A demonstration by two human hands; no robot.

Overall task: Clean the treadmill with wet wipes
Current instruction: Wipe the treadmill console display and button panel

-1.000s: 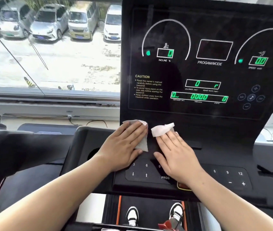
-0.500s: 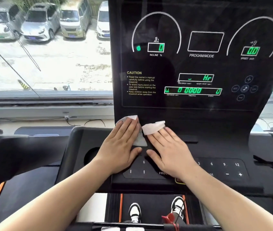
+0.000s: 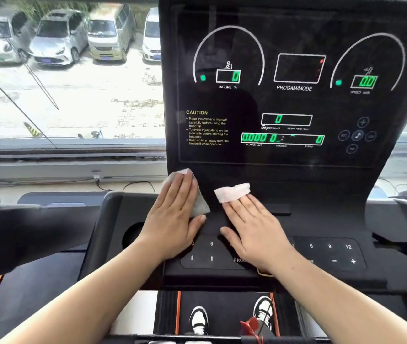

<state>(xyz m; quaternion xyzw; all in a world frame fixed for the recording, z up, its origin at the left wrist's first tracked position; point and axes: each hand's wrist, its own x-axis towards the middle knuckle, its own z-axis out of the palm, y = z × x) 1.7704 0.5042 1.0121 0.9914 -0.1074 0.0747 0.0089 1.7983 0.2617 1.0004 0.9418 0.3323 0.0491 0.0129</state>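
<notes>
The black treadmill console (image 3: pixel 296 175) fills the upper right, its green displays lit. Below it lies the button panel (image 3: pixel 329 254). My left hand (image 3: pixel 172 219) lies flat with straight fingers, pressing a white wet wipe (image 3: pixel 198 207) against the base of the console. My right hand (image 3: pixel 254 227) is flat too, its fingertips pressing a second, folded wet wipe (image 3: pixel 232 192) on the same ledge. The two hands lie side by side, a small gap between them.
A round cup holder (image 3: pixel 133 234) sits left of my left hand. Behind the console is a window onto parked cars (image 3: pixel 56 38). My shoes (image 3: pixel 198 319) stand on the belt below, near a red safety clip (image 3: pixel 249 324).
The view has shifted slightly. My hands have spread a little apart, and the right hand's wipe has moved to the right. The display digits have changed.
</notes>
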